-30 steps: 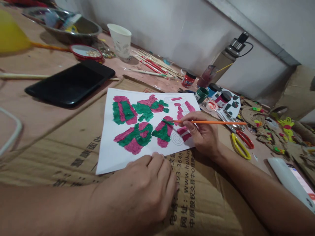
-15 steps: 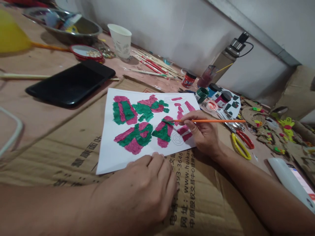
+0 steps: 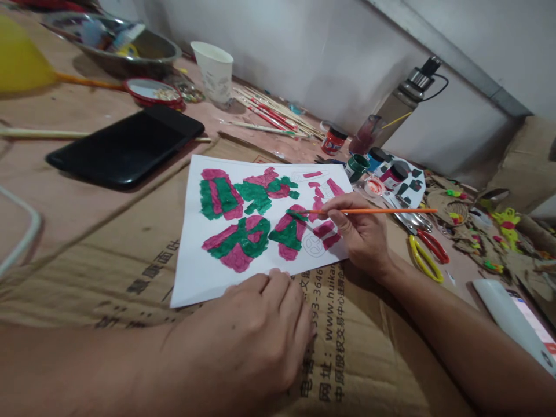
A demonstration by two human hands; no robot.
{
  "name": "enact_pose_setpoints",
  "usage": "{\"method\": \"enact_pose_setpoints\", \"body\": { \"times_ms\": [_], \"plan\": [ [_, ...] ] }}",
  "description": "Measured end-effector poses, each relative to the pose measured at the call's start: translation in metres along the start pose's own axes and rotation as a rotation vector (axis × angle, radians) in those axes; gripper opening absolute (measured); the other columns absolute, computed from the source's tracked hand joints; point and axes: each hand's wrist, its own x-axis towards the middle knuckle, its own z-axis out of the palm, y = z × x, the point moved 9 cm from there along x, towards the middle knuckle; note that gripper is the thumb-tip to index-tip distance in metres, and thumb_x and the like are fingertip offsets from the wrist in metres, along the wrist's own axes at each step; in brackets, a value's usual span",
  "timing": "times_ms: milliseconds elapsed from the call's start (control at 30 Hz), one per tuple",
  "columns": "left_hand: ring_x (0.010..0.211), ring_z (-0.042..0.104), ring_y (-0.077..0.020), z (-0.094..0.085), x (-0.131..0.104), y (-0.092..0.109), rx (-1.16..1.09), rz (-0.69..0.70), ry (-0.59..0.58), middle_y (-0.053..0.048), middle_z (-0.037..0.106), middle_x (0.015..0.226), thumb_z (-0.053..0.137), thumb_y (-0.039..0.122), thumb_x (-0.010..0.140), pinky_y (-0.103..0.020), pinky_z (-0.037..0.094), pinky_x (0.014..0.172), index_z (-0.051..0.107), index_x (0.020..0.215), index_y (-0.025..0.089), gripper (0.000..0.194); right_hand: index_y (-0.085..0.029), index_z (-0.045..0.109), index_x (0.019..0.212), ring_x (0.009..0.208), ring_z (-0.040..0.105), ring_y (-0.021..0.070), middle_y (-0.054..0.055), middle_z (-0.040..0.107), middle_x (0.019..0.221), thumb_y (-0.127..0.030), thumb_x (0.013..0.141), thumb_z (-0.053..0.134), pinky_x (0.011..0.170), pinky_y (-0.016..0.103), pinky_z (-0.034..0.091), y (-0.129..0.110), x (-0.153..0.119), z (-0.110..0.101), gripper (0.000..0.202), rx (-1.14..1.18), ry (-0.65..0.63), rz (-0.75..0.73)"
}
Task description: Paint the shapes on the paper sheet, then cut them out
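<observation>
A white sheet of paper (image 3: 191, 272) with magenta and green painted shapes lies on a brown cardboard (image 3: 152, 249). My right hand (image 3: 360, 234) pinches an orange paintbrush (image 3: 391, 211) over the sheet's right side. The brush tip meets the upper part of a magenta and green shape (image 3: 288, 236). My left hand (image 3: 252, 330) rests at the sheet's lower edge, its fingers curled together with the tips turned down and out of sight. Whether it holds anything is hidden.
A black phone (image 3: 125, 150) lies at left, below a metal bowl (image 3: 113, 52) and a paper cup (image 3: 212, 72). Past the sheet stand an open green paint jar (image 3: 357, 168), other jars and a bottle (image 3: 397, 104). Scissors (image 3: 425, 258) lie at right.
The orange brush has shifted slightly to the right, and its handle has tipped up a little with my right hand. My left hand stays in place.
</observation>
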Motion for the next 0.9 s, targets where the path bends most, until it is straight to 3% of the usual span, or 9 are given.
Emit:
{"method": "enact_pose_setpoints", "body": {
  "times_ms": [300, 467, 667, 767, 900],
  "plan": [
    [0.083, 0.066, -0.0262, 0.003, -0.004, 0.001, 0.003, -0.009, 0.016, -0.012, 0.073, 0.093, 0.07, 0.025, 0.101, -0.04, 0.053, 0.071, 0.07, 0.094, 0.018, 0.01, -0.028, 0.075, 0.098, 0.083, 0.076, 0.0184, 0.002, 0.079, 0.093, -0.031, 0.11, 0.066, 0.079, 0.035, 0.067, 0.002, 0.0, 0.004, 0.015, 0.006, -0.005, 0.011],
    [0.086, 0.065, -0.025, 0.009, -0.008, -0.002, -0.041, -0.027, -0.004, -0.011, 0.073, 0.097, 0.072, 0.028, 0.103, -0.04, 0.056, 0.082, 0.073, 0.099, 0.018, 0.01, -0.028, 0.076, 0.099, 0.081, 0.075, 0.0198, 0.002, 0.078, 0.091, -0.032, 0.109, 0.069, 0.077, 0.038, 0.066, -0.006, -0.003, -0.016, 0.013, -0.016, 0.111, 0.001],
    [0.078, 0.059, -0.0228, 0.007, -0.004, -0.001, -0.033, 0.012, -0.016, -0.007, 0.066, 0.085, 0.074, 0.028, 0.102, -0.037, 0.051, 0.074, 0.068, 0.091, 0.019, 0.015, -0.026, 0.078, 0.097, 0.078, 0.075, 0.0203, 0.002, 0.078, 0.087, -0.036, 0.109, 0.072, 0.073, 0.037, 0.06, -0.026, -0.03, -0.043, 0.017, -0.043, 0.246, 0.106],
    [0.075, 0.055, -0.0224, 0.005, -0.001, -0.001, -0.016, 0.031, -0.018, -0.006, 0.062, 0.08, 0.074, 0.026, 0.102, -0.036, 0.046, 0.067, 0.064, 0.087, 0.02, 0.019, -0.027, 0.079, 0.096, 0.079, 0.076, 0.021, 0.002, 0.08, 0.087, -0.035, 0.109, 0.072, 0.073, 0.036, 0.061, -0.036, -0.044, -0.046, 0.016, -0.091, 0.229, 0.134],
    [0.075, 0.053, -0.0227, 0.005, -0.003, -0.002, -0.015, 0.026, -0.004, -0.006, 0.061, 0.081, 0.072, 0.025, 0.102, -0.037, 0.044, 0.067, 0.064, 0.088, 0.02, 0.017, -0.029, 0.08, 0.1, 0.083, 0.077, 0.0212, 0.002, 0.082, 0.09, -0.027, 0.109, 0.07, 0.077, 0.035, 0.064, -0.044, -0.049, -0.039, 0.013, -0.135, 0.116, 0.067]
  ]
}}
